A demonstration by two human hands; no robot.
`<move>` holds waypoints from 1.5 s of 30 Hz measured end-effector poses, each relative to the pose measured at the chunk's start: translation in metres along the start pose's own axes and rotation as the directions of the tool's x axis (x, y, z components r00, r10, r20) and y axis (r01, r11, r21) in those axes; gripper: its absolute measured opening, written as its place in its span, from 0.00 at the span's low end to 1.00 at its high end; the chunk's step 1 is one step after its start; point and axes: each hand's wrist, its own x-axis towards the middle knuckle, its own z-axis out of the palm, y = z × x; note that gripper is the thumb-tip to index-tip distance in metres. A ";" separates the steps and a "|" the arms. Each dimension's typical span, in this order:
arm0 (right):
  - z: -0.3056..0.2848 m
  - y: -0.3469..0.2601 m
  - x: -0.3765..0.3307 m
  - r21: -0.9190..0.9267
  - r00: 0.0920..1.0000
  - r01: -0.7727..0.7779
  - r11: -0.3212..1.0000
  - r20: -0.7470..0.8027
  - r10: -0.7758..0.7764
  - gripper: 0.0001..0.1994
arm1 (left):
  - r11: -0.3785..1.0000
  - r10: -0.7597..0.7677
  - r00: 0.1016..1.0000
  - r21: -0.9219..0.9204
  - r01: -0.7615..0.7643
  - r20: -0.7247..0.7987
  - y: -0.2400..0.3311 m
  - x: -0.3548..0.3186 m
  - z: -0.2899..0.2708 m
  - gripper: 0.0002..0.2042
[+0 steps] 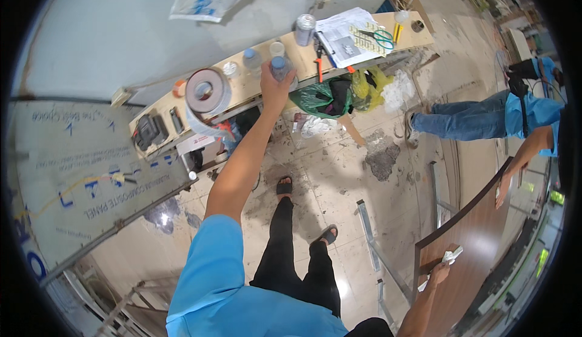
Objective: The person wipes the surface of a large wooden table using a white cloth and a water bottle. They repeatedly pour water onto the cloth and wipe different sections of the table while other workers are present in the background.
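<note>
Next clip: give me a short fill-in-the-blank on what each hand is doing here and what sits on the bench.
1. The left hand grips a clear bottle with a ____ cap.
2. The right hand presses a white ____ onto the brown wooden panel.
3. Scissors with ____ handles lie on the papers on the workbench.

Missing words: blue; cloth; green

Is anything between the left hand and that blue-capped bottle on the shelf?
Nothing visible. The left hand is already at the blue-capped bottle, fingers around its lower part. Another bottle stands to its left and a metal can to its right, both clear of the hand.
</note>
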 end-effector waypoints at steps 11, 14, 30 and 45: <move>-0.005 -0.009 -0.007 -0.047 0.999 -0.037 0.998 0.010 0.037 0.21 | 0.997 0.052 0.999 0.049 -0.051 -0.003 -0.055 0.075 0.115 0.36; -0.005 -0.009 -0.009 -0.065 0.999 -0.037 0.997 -0.010 0.036 0.20 | 0.986 0.045 0.999 0.161 -0.046 0.012 -0.055 0.079 0.122 0.37; -0.017 -0.034 -0.026 0.114 0.962 -0.270 0.956 0.061 0.265 0.21 | 0.959 -0.058 0.979 0.262 0.108 -0.193 -0.102 -0.014 0.051 0.43; 0.004 -0.023 -0.079 0.238 0.968 0.146 0.960 -0.234 -0.089 0.21 | 0.939 0.341 0.910 0.131 -0.318 -0.237 -0.155 0.103 -0.017 0.34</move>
